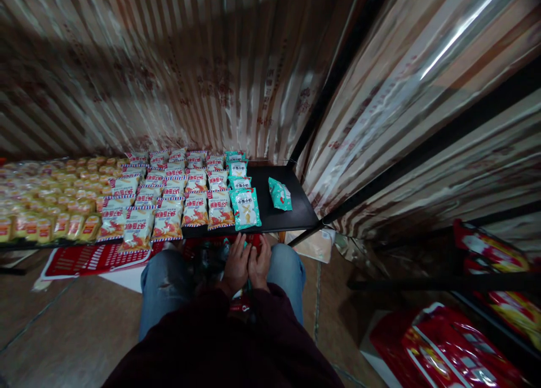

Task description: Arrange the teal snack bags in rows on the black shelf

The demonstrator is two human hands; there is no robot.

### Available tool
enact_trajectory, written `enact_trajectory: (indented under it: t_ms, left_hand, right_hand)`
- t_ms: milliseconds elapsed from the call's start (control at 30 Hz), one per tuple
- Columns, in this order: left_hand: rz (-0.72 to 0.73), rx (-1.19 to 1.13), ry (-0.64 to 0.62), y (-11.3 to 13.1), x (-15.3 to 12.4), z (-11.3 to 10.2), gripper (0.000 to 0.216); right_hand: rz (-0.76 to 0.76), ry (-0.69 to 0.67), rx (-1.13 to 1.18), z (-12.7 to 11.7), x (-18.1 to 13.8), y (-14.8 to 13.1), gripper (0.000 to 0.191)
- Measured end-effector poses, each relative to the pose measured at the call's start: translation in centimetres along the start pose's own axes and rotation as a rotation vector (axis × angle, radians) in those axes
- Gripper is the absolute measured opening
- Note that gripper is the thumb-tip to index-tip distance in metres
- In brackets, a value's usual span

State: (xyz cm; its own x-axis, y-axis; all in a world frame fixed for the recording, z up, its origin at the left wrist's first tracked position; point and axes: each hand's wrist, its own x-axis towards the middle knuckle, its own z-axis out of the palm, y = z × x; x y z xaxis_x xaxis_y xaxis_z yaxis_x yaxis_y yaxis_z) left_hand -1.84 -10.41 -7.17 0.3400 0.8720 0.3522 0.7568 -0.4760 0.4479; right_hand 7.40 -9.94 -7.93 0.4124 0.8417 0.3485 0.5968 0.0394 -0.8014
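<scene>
My left hand (pixel 236 262) and my right hand (pixel 259 261) are side by side between my knees, just below the front edge of a black shelf (pixel 296 208). Both have their fingers stretched forward, and the palms are hidden. A bit of teal shows near the fingertips; I cannot tell whether it touches them. Above the hands, a teal snack packet (pixel 245 209) lies at the front of a short row of the same kind. One more teal packet (pixel 280 194) sits apart to the right. White-and-orange snack packets (pixel 195 209) fill several rows to the left.
Small yellow packaged cakes (pixel 61 226) cover the shelf's left part. Under the shelf is a red plastic basket (pixel 91 260). Dark metal posts (pixel 313 123) and a ribbed covering (pixel 190 72) enclose the back and right. Large red packages (pixel 460 348) stand at lower right.
</scene>
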Motion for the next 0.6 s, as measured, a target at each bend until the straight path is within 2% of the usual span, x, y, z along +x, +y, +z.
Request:
enact_trajectory:
  t_ms: [133,233,333,400,467,533,600]
  left_hand:
    - [-0.034,-0.025,-0.03,-0.6,-1.5,0.7,0.038]
    - [-0.086,-0.011,-0.059,-1.4,-2.7,1.0,0.04]
    - [-0.212,0.038,-0.089,-2.4,-4.2,1.4,0.042]
    - [-0.305,0.068,-0.167,-3.1,-5.3,1.6,0.045]
    - [-0.379,0.063,-0.289,-3.6,-6.3,1.6,0.05]
    - [-0.412,-0.005,-0.404,-4.1,-7.1,1.6,0.057]
    - [-0.421,-0.076,-0.464,-4.4,-7.7,1.5,0.06]
  right_hand:
    - [0.082,-0.143,-0.012,1.3,-1.2,1.1,0.043]
    - [0.149,-0.308,-0.098,2.1,-1.8,1.3,0.043]
    - [0.164,-0.527,-0.242,2.4,-2.5,0.9,0.041]
    - [0.128,-0.68,-0.304,2.5,-3.1,0.5,0.039]
    - [0.097,-0.769,-0.332,2.4,-3.8,0.3,0.038]
    - [0.086,-0.791,-0.344,2.4,-4.4,0.1,0.039]
    - [0.103,-0.794,-0.373,2.4,-4.8,0.0,0.041]
